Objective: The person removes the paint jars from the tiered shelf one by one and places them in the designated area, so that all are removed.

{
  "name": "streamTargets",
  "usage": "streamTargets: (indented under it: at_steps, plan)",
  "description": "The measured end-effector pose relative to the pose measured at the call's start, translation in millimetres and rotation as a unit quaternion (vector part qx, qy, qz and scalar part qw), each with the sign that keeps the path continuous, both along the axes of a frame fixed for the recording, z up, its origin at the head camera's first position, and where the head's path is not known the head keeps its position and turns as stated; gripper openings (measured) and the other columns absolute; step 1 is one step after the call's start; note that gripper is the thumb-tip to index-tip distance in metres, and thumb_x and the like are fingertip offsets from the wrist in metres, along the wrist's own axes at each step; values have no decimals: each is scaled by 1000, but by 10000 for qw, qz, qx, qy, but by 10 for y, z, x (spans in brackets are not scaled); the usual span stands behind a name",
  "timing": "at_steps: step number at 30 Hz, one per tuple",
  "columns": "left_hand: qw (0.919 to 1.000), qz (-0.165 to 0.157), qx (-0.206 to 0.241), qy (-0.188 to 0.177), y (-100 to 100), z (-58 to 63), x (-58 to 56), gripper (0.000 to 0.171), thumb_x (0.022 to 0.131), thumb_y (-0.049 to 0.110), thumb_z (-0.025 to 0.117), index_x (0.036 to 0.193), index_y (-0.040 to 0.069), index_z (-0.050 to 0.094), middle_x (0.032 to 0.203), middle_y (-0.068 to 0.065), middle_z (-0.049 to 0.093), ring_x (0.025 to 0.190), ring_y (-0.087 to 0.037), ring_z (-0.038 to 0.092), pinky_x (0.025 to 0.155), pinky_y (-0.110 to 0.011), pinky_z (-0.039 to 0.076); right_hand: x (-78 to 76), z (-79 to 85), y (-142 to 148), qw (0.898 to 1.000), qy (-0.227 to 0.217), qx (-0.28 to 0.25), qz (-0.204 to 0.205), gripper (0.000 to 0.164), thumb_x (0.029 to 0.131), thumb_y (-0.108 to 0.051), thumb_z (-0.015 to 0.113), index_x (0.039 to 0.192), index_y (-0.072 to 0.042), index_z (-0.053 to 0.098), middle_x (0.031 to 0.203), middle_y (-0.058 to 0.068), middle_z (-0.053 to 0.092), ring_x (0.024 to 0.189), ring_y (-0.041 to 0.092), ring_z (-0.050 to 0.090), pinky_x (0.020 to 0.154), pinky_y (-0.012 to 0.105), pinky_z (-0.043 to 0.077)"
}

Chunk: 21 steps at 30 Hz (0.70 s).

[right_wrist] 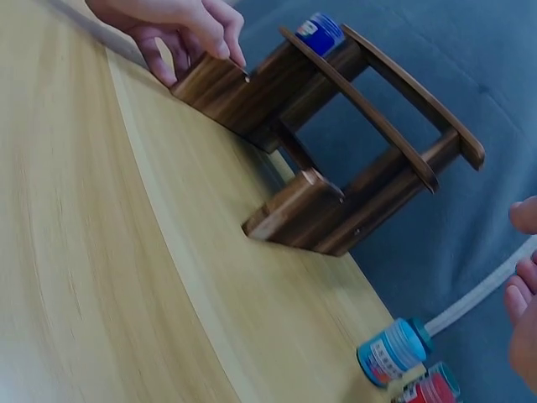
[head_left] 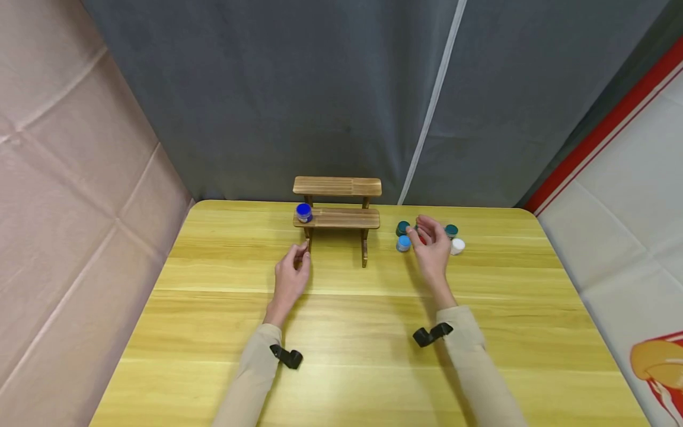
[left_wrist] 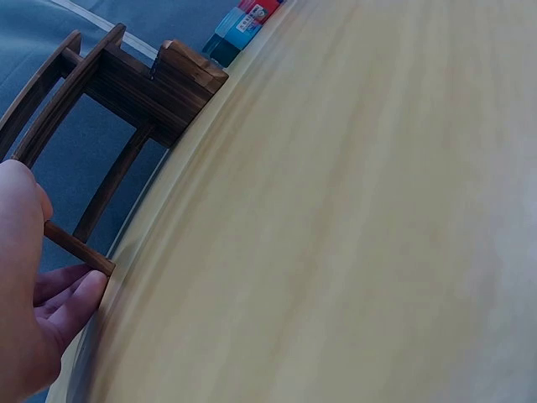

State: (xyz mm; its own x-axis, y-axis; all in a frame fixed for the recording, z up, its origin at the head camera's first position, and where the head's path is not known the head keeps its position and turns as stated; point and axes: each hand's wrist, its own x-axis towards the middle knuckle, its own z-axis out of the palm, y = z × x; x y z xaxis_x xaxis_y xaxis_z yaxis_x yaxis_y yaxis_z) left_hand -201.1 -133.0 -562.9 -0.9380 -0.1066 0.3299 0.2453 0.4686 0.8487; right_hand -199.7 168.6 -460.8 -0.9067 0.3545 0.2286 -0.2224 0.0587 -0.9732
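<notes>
My left hand (head_left: 290,277) is at the front left foot of a two-tier wooden stand (head_left: 341,218). In the left wrist view its thumb and fingers pinch the foot's end. A small jar with a dark blue lid (head_left: 304,212) stands at the left end of the lower shelf. My right hand (head_left: 434,254) is over a group of small jars right of the stand, its fingers loosely bent and thumb apart from them. Around it show a light blue jar (head_left: 403,244), a dark teal jar (head_left: 402,228), another teal-lidded jar (head_left: 451,230) and a white-lidded one (head_left: 458,246). A red jar (right_wrist: 430,389) is partly hidden.
The stand and jars are near the back edge of a light wooden table (head_left: 352,356). Behind it hangs a grey curtain (head_left: 267,107) with a white strip. Pale cloth walls are at the left and right. A black camera mount is strapped to each sleeve.
</notes>
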Motion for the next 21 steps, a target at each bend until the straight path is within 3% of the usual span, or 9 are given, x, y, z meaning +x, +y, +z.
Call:
streamTargets:
  at_steps: [4, 8, 11, 15, 21]
  plan:
    - [10000, -7, 6, -20, 2, 3, -1, 17, 99, 11, 60, 112, 5, 68, 129, -10, 71, 101, -28, 69, 89, -39, 60, 18, 32, -91, 9998, 120, 100, 133, 44, 89, 6, 70, 128, 19, 54, 131, 37, 57, 122, 45, 56, 112, 54, 44]
    - [10000, -5, -6, -6, 7, 6, -3, 17, 99, 11, 60, 113, 5, 68, 128, -10, 71, 101, -28, 69, 90, -39, 60, 23, 48, -163, 9996, 145, 79, 233, 44, 89, 7, 71, 128, 19, 55, 130, 36, 58, 116, 30, 62, 112, 54, 45]
    - [10000, 11, -32, 11, 6, 4, -2, 17, 98, 10, 61, 112, 4, 68, 128, -10, 71, 101, -28, 69, 90, -41, 60, 20, 61, -218, 9993, 235, 38, 296, 43, 89, 8, 70, 127, 20, 54, 130, 37, 57, 115, 30, 61, 112, 55, 44]
    - [10000, 20, -55, 46, 2, 5, -1, 18, 98, 10, 61, 113, 3, 68, 128, -11, 71, 101, -29, 70, 90, -42, 60, -2, 85, -290, 9988, 325, 12, 357, 42, 90, 8, 69, 127, 20, 54, 131, 38, 57, 123, 48, 54, 112, 55, 44]
    - [10000, 5, -26, 28, 5, 13, 3, 18, 98, 9, 60, 113, 2, 68, 128, -11, 71, 101, -29, 69, 88, -41, 60, -23, 163, -417, 9981, 329, 169, 487, 42, 90, 6, 69, 128, 19, 55, 131, 37, 57, 125, 48, 55, 112, 55, 44]
